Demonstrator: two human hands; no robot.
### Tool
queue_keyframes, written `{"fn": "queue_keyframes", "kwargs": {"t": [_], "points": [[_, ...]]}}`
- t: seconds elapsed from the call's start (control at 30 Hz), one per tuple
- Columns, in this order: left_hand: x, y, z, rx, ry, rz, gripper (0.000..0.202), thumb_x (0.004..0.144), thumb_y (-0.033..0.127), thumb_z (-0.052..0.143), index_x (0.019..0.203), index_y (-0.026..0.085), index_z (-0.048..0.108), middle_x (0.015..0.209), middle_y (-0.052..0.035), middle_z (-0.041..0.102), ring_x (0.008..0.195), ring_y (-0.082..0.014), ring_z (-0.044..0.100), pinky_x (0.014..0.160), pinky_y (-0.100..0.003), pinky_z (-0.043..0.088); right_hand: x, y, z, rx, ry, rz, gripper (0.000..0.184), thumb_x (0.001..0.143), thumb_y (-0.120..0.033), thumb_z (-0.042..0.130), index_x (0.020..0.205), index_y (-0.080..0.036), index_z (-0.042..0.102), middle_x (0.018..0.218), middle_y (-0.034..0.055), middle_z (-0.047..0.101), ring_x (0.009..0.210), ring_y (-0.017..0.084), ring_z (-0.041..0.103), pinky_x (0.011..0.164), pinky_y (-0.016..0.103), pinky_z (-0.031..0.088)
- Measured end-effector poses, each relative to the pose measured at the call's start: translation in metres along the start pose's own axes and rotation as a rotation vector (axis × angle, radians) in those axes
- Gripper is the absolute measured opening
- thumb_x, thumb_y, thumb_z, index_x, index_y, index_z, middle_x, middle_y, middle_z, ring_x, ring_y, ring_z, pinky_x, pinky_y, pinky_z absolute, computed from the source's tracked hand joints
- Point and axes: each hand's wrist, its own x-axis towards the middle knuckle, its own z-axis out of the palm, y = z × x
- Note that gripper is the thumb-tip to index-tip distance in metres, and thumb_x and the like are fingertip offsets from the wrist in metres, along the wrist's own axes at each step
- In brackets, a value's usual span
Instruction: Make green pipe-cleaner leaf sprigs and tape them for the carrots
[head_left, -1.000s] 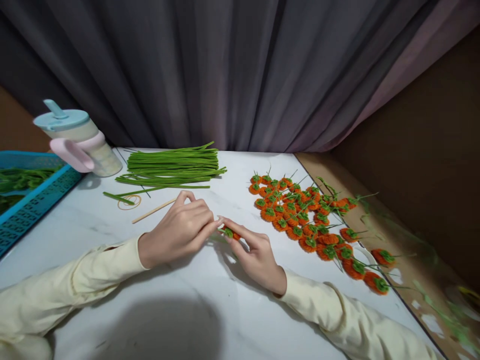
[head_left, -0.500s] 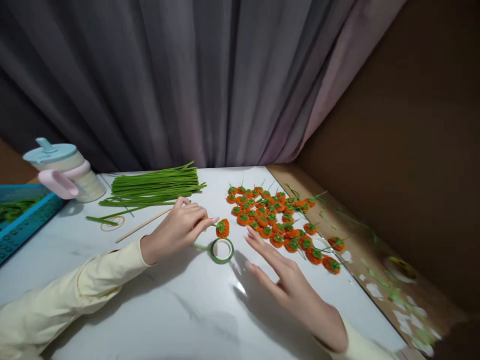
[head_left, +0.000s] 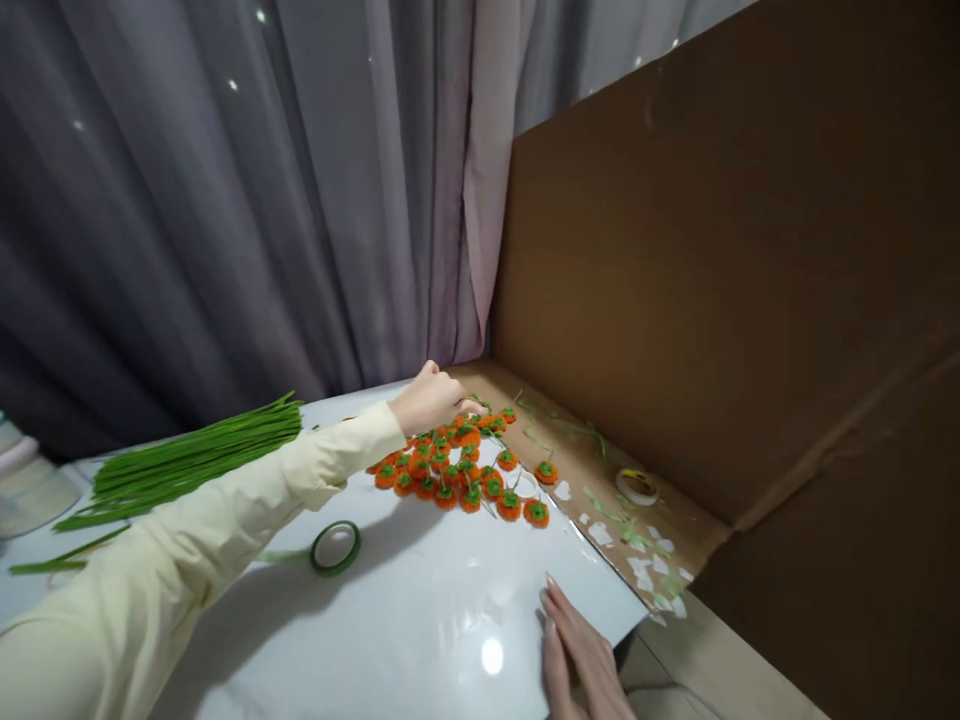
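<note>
My left hand (head_left: 431, 400) reaches across the white table (head_left: 420, 640) to the far edge of a pile of several small orange flowers with green centres (head_left: 465, 470). Its fingers are curled together over the pile, and what they hold is hidden. My right hand (head_left: 577, 650) lies flat near the table's front right corner, fingers stretched out and holding nothing. A roll of green tape (head_left: 335, 547) lies on the table under my left forearm, with a short tail pulled out to the left.
A bundle of green stems (head_left: 187, 460) lies at the back left, beside a pale cup (head_left: 26, 485) at the frame's edge. A brown cardboard wall (head_left: 712, 300) stands on the right, with paper scraps and a small tape roll (head_left: 637, 486) at its foot. Grey curtains hang behind.
The view has swung right. My left hand carried the orange flower from near the tape roll out to the pile. My right hand drew back to the table's front corner.
</note>
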Motion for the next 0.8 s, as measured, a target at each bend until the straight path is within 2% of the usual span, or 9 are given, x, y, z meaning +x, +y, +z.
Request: {"fn": "queue_keyframes", "kwargs": {"t": [0.07,0.17,0.33,0.5,0.63,0.73,0.8], "points": [[0.025,0.005,0.012,0.018,-0.007,0.013,0.044,0.09,0.029,0.046,0.052,0.013,0.06,0.052,-0.0064,0.06,0.055,-0.0158,0.054,0.07,-0.034,0.024,-0.002,0.007,0.005,-0.017,0.038,-0.025,0.021,0.084,-0.011,0.056,0.1,-0.018,0.067,0.098,0.0109,0.069,0.088,0.027,0.067,0.069,0.034,0.054],[0.052,0.01,0.032,0.02,-0.032,0.021,0.042,0.086,0.034,0.054,0.051,0.013,0.061,0.055,-0.0086,0.062,0.059,-0.0192,0.057,0.069,-0.034,0.025,-0.008,0.018,0.007,-0.061,0.018,-0.044,0.022,0.086,-0.011,0.051,0.1,-0.018,0.066,0.096,0.0118,0.069,0.082,0.026,0.068,0.067,0.034,0.052],[0.076,0.01,0.059,-0.033,-0.091,0.025,0.048,0.082,0.042,0.058,0.043,0.015,0.058,0.05,-0.0071,0.059,0.059,-0.0202,0.058,0.069,-0.033,0.027,-0.017,0.03,0.005,-0.088,-0.042,-0.072,0.026,0.085,-0.009,0.047,0.103,-0.018,0.063,0.095,0.0111,0.07,0.079,0.026,0.068,0.066,0.033,0.05],[0.08,0.006,0.072,-0.085,-0.14,0.042,0.059,0.085,0.044,0.052,0.034,0.016,0.051,0.038,-0.0034,0.052,0.053,-0.017,0.053,0.074,-0.033,0.027,-0.02,0.026,0.003,-0.073,-0.062,-0.032,0.029,0.082,-0.007,0.049,0.105,-0.018,0.062,0.097,0.0111,0.069,0.081,0.027,0.068,0.067,0.035,0.049],[0.077,-0.001,0.076,-0.085,-0.146,0.06,0.055,0.083,0.043,0.056,0.036,0.015,0.052,0.037,-0.0005,0.049,0.049,-0.0136,0.049,0.077,-0.035,0.025,-0.018,0.022,0.001,-0.069,-0.065,0.023,0.028,0.079,-0.007,0.052,0.102,-0.02,0.063,0.097,0.0091,0.069,0.084,0.029,0.067,0.067,0.037,0.05],[0.071,-0.009,0.073,-0.07,-0.123,0.066,0.046,0.081,0.042,0.06,0.044,0.015,0.057,0.044,-0.0023,0.055,0.056,-0.0159,0.052,0.076,-0.036,0.025,-0.015,0.018,0.0,-0.071,-0.068,0.046,0.026,0.08,-0.008,0.052,0.1,-0.02,0.064,0.097,0.0092,0.069,0.085,0.029,0.067,0.067,0.037,0.05],[0.06,-0.014,0.065,-0.067,-0.083,0.069,0.039,0.085,0.04,0.055,0.057,0.015,0.064,0.061,-0.0066,0.064,0.071,-0.0206,0.056,0.077,-0.037,0.026,-0.013,0.015,0.001,-0.064,-0.067,0.056,0.026,0.08,-0.008,0.052,0.1,-0.019,0.064,0.097,0.0104,0.069,0.085,0.029,0.066,0.067,0.038,0.049]]}}
